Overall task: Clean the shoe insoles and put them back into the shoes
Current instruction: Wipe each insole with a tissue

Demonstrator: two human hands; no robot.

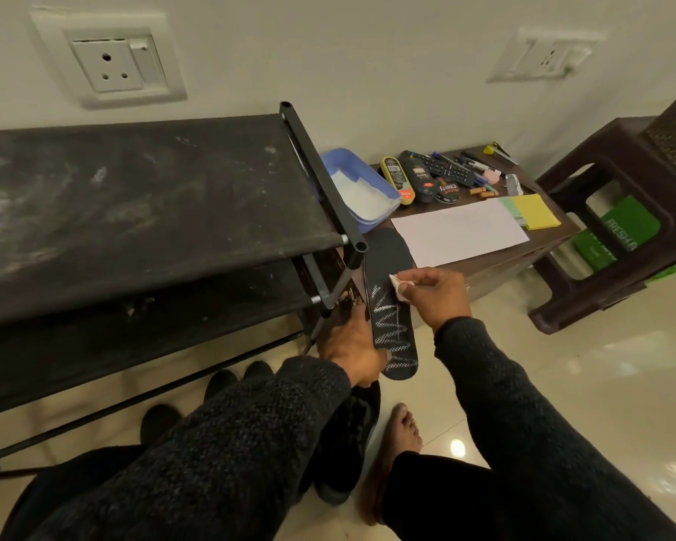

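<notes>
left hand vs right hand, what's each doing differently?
The left hand grips the black insole near its lower, patterned end, holding it up; the right hand pinches a small white wipe against the insole's right edge. The left sits lower, the right higher. Both wear dark knit sleeves.

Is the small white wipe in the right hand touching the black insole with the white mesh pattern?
Touching. The head view shows the white wipe, pinched by the right hand, pressed against the edge of the black insole, which the left hand grips low down.
</notes>
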